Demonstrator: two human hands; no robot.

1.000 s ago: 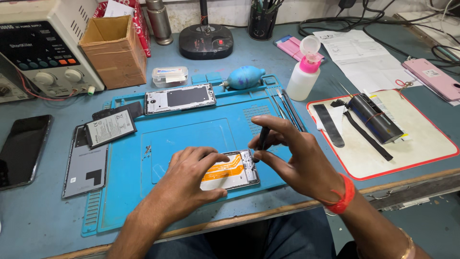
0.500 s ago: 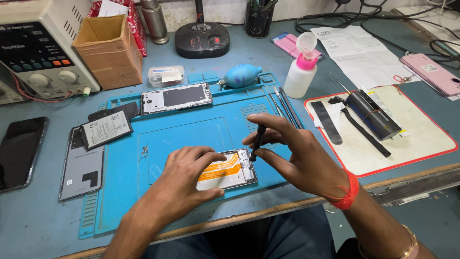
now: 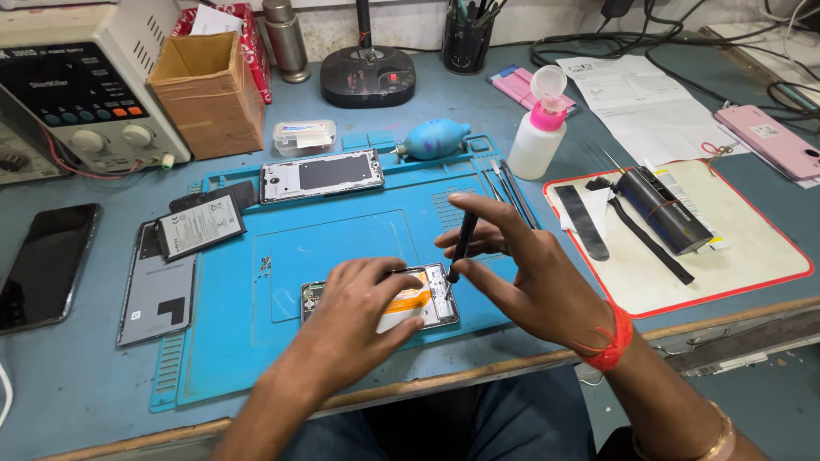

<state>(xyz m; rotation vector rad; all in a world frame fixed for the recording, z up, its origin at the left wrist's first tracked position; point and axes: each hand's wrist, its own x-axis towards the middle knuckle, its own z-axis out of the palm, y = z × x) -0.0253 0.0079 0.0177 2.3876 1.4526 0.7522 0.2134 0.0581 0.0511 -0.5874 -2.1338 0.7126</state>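
Blue mat [image 3: 342,230] (screwdriver [image 3: 464,243] seemingly black).
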